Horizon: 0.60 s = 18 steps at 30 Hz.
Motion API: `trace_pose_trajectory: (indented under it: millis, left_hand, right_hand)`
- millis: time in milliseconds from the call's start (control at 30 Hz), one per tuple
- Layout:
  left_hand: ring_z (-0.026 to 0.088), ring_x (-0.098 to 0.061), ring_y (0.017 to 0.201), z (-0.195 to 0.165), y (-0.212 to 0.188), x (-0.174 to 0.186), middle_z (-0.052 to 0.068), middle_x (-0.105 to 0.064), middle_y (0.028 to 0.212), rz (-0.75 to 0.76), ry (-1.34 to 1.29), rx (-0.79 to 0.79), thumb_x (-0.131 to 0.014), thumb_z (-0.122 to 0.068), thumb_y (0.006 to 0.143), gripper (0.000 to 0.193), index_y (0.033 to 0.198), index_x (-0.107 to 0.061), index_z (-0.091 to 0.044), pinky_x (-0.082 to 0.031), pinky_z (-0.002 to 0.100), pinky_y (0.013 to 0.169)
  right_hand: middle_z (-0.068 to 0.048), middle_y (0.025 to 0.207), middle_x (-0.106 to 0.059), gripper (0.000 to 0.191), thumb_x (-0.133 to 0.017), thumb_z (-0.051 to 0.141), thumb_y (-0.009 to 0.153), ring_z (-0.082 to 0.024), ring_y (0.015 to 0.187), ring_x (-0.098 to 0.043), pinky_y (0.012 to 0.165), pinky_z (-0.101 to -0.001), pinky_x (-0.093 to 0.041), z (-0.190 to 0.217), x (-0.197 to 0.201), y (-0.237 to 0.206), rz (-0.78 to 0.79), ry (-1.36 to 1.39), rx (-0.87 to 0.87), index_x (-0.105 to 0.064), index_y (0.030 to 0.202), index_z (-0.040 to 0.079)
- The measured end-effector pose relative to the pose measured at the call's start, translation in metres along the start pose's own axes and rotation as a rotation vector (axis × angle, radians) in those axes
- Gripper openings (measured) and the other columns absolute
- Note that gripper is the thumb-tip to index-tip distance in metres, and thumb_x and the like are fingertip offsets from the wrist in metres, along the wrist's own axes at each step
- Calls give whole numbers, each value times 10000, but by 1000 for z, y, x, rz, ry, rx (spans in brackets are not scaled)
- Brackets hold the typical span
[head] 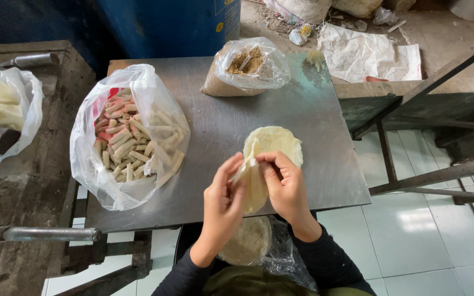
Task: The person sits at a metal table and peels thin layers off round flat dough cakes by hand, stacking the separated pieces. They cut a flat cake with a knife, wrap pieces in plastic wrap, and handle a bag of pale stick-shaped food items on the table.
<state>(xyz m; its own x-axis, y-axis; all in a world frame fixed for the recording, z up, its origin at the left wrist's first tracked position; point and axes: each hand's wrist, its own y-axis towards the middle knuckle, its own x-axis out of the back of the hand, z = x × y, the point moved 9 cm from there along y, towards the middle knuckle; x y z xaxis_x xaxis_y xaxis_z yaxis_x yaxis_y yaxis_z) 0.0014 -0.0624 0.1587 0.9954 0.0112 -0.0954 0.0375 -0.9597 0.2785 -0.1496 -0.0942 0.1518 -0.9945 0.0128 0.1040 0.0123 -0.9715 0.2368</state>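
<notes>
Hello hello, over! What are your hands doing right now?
Left hand and right hand both pinching a thin pale wrapper sheet, peeling it up. Round wrapper flat on the metal table. Bag of rolls left, clear of the hands.

steel table (204, 131), white tiled floor (423, 241)

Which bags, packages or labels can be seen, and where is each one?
Clear bag of pale rolls: table's left.
Clear bag of brown filling: table's far edge.
Clear bag of pale sheets: far left bench.
Clear bag of round wrappers: lap, below the hands.
Blue drum: behind table; yellow round label.
</notes>
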Motion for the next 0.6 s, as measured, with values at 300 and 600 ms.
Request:
trace_pose_trajectory:
  millis: [300, 600]
  left_hand:
    - [81, -683, 894, 42, 9, 10, 64, -738, 1049, -60, -222, 179, -740, -22, 938, 366, 1291, -663, 34, -576, 236, 796]
    - [33, -601, 807, 63, 6, 21, -12, -652, 919, -148, -491, 233, -761, -2, 901, 314, 1205, -687, 25, -496, 179, 744]
  right_hand:
    - [24, 1012, -643, 108, -595, 72, 1016, -48, 911, -597, 835, -216, -510, 0, -12, -9, 152, 342, -8, -568, 1117, 48]
    - [24, 891, -630, 237, -652, 88, 990, -71, 833, -581, 818, -239, -514, -4, -2, -7, 61, 49, -104, -668, 1222, 40]
